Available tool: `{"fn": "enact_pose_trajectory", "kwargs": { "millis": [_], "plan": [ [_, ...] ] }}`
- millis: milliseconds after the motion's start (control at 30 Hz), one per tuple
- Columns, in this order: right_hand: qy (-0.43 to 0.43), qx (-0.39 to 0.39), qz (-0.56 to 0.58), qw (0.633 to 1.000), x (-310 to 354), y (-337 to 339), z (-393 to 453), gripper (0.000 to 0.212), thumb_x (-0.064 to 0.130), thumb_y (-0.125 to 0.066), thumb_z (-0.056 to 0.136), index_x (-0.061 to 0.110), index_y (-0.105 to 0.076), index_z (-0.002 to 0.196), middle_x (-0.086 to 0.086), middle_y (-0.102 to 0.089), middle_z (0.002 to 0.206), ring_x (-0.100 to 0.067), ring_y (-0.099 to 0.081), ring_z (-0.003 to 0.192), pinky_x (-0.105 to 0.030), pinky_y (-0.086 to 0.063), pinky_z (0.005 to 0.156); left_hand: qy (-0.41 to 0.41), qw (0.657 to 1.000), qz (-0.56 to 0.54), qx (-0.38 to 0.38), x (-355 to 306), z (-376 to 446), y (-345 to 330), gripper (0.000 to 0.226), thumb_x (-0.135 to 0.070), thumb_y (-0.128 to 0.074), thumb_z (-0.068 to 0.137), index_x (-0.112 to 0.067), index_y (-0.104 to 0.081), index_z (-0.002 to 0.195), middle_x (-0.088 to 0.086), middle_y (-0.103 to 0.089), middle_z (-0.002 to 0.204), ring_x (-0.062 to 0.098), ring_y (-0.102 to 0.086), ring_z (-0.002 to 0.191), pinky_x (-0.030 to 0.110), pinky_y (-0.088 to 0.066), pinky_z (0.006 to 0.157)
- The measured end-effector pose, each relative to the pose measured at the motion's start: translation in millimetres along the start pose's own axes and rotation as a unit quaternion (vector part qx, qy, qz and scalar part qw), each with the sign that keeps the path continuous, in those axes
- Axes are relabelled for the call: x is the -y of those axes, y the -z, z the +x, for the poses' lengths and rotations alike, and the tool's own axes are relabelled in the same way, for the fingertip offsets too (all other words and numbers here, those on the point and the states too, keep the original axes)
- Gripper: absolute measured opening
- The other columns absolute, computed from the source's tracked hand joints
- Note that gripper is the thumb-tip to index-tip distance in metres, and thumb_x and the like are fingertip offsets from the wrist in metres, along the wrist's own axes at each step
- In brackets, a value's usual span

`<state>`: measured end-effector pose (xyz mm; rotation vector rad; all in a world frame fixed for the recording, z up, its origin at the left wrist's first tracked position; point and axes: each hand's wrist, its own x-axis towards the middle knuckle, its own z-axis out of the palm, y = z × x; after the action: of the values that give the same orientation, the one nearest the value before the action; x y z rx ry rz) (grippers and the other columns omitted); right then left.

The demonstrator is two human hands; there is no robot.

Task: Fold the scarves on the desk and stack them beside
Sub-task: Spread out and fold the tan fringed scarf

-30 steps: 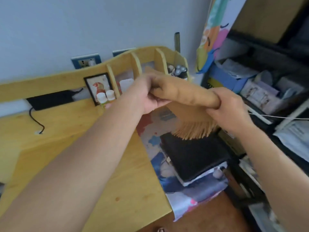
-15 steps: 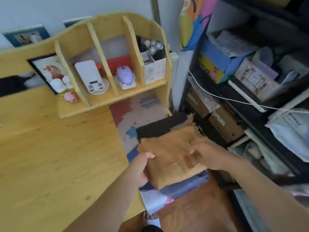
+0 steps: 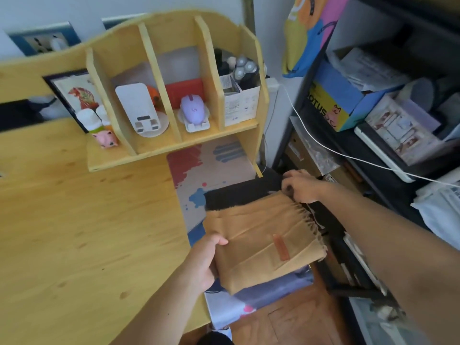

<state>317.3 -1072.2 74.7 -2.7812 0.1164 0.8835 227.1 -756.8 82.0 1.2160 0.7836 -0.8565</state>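
Pale wooden bench [image 3: 74, 232] carries a folded tan fringed scarf [image 3: 263, 242] atop a black folded scarf [image 3: 239, 195]. Left hand [image 3: 201, 262] grips the tan scarf's near edge; right hand [image 3: 301, 186] fingers pinch its far fringed corner.

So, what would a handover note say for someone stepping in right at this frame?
Left hand: grips the near left edge of the folded tan scarf.
Right hand: fingers curled at the scarf's far fringed corner.
The tan scarf lies folded on top of a black scarf at the right end of the desk, over a printed mat.
Done: tan scarf folded and placed.
Left: square it up and let go; no other loose scarves in view.
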Motion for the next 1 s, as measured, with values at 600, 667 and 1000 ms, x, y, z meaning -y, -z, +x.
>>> {"fn": "enact_pose_trajectory", "kwargs": {
  "millis": [600,667,1000],
  "plan": [
    [-0.1,-0.244,0.262,0.928,-16,-13,-49,0.038,0.011,-0.061,0.096,0.017,-0.06,0.134,-0.006,-0.06,0.136,-0.025,-0.056,0.127,-0.035,-0.042,0.107,-0.006,1.0,0.01,0.027,-10,-5,-8,0.049,-0.046,-0.08,0.085,-0.023,-0.063,0.124,0.005,-0.077,0.11,0.03,-0.072,0.105,0.051,-0.056,0.096],
    [0.005,-0.225,0.285,0.932,18,-34,-82,0.04,0.028,-0.063,0.098,0.026,-0.056,0.138,0.005,-0.053,0.139,-0.015,-0.048,0.133,-0.033,-0.038,0.11,-0.032,0.999,-0.005,0.009,-18,-10,-20,0.044,-0.041,-0.076,0.09,-0.027,-0.06,0.13,0.005,-0.076,0.113,0.029,-0.071,0.104,0.049,-0.056,0.096],
    [0.061,-0.453,0.161,0.874,20,-26,-158,0.09,0.022,-0.082,0.08,0.019,-0.034,0.155,-0.012,-0.061,0.134,-0.029,-0.057,0.121,-0.044,-0.043,0.106,-0.104,0.978,-0.022,0.179,-111,-69,-149,0.043,-0.027,-0.062,0.102,-0.013,-0.046,0.139,0.012,-0.067,0.124,0.03,-0.067,0.109,0.048,-0.06,0.069]
  ]
}}
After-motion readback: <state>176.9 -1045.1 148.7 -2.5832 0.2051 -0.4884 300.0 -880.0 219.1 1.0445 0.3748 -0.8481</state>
